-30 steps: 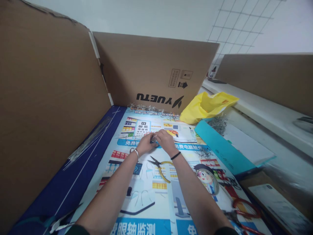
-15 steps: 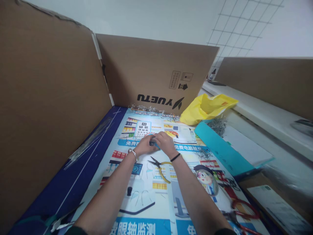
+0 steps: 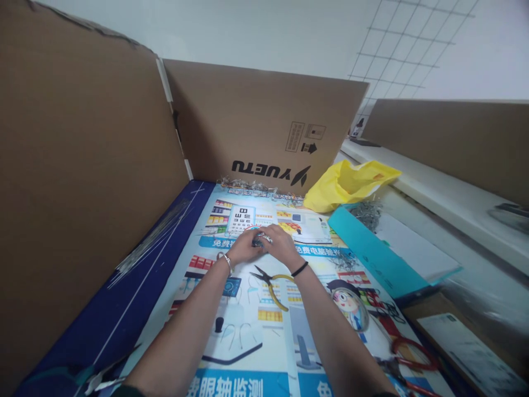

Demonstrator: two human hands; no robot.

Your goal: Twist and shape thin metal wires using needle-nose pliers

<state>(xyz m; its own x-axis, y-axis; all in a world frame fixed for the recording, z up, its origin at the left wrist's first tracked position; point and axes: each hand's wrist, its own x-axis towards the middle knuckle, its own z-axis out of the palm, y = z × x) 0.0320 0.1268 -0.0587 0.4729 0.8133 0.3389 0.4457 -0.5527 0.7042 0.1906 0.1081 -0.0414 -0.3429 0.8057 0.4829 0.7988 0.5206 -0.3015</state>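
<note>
My left hand (image 3: 243, 248) and my right hand (image 3: 281, 245) meet over the printed poster (image 3: 264, 331) on the table. Both are closed in a pinch on a small shiny metal piece (image 3: 261, 239) held between their fingertips; I cannot make out what it is. A bracelet rings my left wrist and a black band my right. Yellow-handled pliers (image 3: 270, 284) lie on the poster just below my hands.
Cardboard walls (image 3: 256, 121) stand at the left and back. A yellow plastic bag (image 3: 347, 182) and a teal folder (image 3: 372, 251) with a heap of wire bits (image 3: 366, 209) lie at the right. Red-handled pliers (image 3: 409, 358) rest bottom right. Thin metal rods (image 3: 152, 237) lie along the left wall.
The hands stay together on the small piece with only slight finger shifts. The view has drifted a little.
</note>
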